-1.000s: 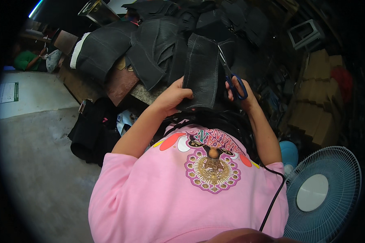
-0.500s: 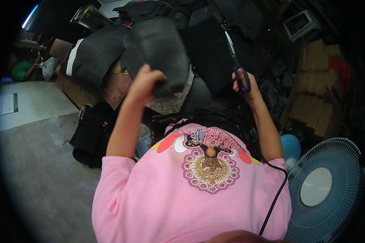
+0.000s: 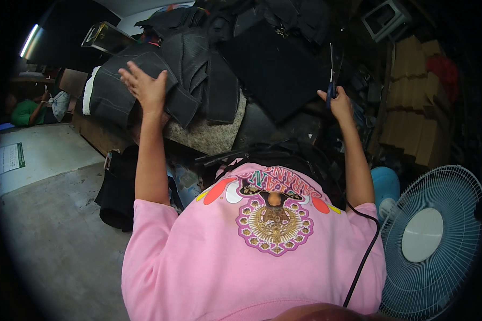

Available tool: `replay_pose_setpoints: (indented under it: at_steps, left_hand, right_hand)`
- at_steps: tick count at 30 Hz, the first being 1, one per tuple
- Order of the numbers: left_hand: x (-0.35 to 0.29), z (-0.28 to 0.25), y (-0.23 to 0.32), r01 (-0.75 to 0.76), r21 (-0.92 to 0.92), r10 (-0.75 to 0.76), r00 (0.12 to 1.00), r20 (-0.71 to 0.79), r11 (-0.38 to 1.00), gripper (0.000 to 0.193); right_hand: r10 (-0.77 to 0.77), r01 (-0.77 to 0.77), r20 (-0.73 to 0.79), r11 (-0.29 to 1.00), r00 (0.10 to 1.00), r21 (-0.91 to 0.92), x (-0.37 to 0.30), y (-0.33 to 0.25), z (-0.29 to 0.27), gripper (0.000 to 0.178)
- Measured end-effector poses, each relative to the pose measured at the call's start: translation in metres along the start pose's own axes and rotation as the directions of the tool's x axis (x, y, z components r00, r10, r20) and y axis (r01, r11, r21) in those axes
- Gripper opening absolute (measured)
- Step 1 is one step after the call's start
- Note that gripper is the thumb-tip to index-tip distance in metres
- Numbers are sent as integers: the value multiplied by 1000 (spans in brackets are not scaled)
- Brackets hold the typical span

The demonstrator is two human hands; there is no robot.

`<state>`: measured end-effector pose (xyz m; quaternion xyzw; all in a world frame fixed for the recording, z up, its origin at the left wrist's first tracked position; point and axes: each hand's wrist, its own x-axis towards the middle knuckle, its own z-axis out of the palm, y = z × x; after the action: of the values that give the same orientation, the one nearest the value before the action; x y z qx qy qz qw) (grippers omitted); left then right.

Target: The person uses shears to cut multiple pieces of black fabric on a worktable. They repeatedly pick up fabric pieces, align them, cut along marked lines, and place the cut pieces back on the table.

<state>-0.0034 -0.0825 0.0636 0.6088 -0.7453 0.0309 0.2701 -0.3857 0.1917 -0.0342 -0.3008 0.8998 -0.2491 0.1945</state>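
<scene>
My left hand is open, fingers spread, over a large black sheet with pale seam lines and a white edge at its left. Whether the fingertips touch the sheet I cannot tell. Just right of it lie several overlapping dark cut pieces, which look like cloth or leather. My right hand is closed round the blue handles of a pair of scissors, whose blades point up and away from me. A flat black piece with straight edges lies between my hands, left of the scissors.
A speckled stone-like slab shows beneath the pieces. At the back left stands a clear-sided container. Stacked brown cardboard and a fan are on my right. Another person in a green top is at the far left.
My left hand has let go of the dark piece near the middle, moved left and spread its fingers. Overlapping narrower pieces now show there. The scissors have swung more upright and shifted right.
</scene>
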Motion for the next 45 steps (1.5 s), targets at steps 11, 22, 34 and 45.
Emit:
replay_pose_setpoints:
  at_steps: [11, 22, 34, 45]
  left_hand:
    - [-103, -2, 148, -505, -556, 750, 487, 447, 660, 99]
    - [-67, -8, 147, -226, -770, 605, 757, 246, 596, 44]
    - [-63, 15, 72, 778, -621, -6, 625, 781, 91, 28]
    - [-73, 8, 98, 779, -626, 10, 627, 779, -42, 16]
  right_hand:
    - [-14, 76, -79, 454, 997, 888, -16, -60, 19, 23]
    - [-461, 212, 46, 493, 886, 844, -88, -109, -52, 27]
    - [-436, 26, 645, 839, 628, 543, -68, -69, -26, 28]
    - [-520, -35, 768, 819, 373, 572, -49, -80, -24, 56]
